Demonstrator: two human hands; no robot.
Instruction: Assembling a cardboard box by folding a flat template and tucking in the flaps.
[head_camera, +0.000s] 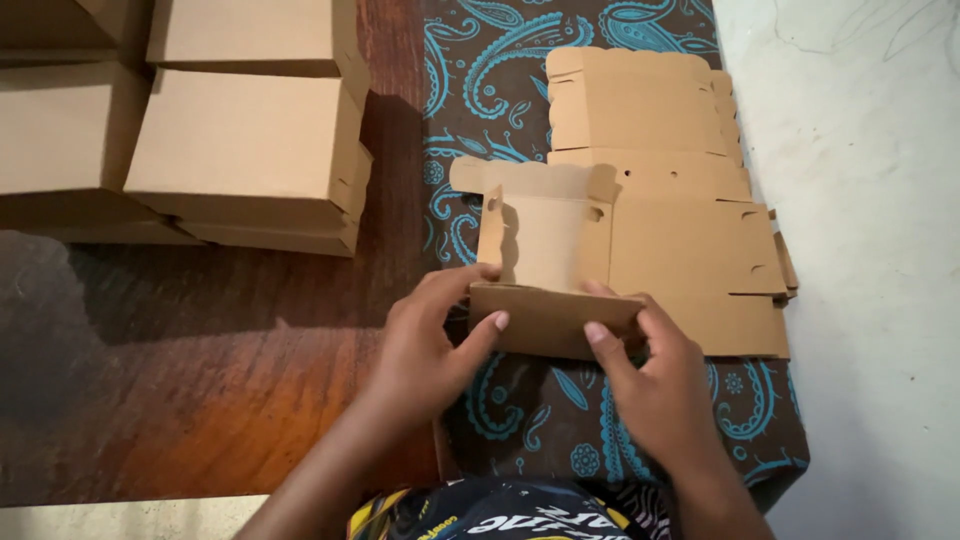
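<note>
Gripped from both sides: near flap of the half-folded cardboard box (560, 262) pinched by the left hand (425, 345) and the right hand (655, 380), thumbs pressed on the flap's outer face, fingers curled over its top edge. Both hands closed on the cardboard, none of the fingers spread free.

Head view, looking down. Box partly set up, with the near flap raised, a side wall with a scalloped edge standing upright behind it, the rest of the blank not yet folded. Resting on a stack of flat die-cut cardboard blanks (700, 260), spread toward the right and away from the person. Another flat blank (635, 100) with a wavy edge farther back, touching the stack. All of it lying on a dark cloth with turquoise paisley pattern (500, 70), which covers the right part of a brown wooden table (200, 380). Finished closed cardboard boxes (250, 160) stacked at the far left of the table, well apart from the hands. Pale floor (880, 300) to the right of the cloth. Patterned clothing of the person (500, 515) at the bottom edge.
</note>
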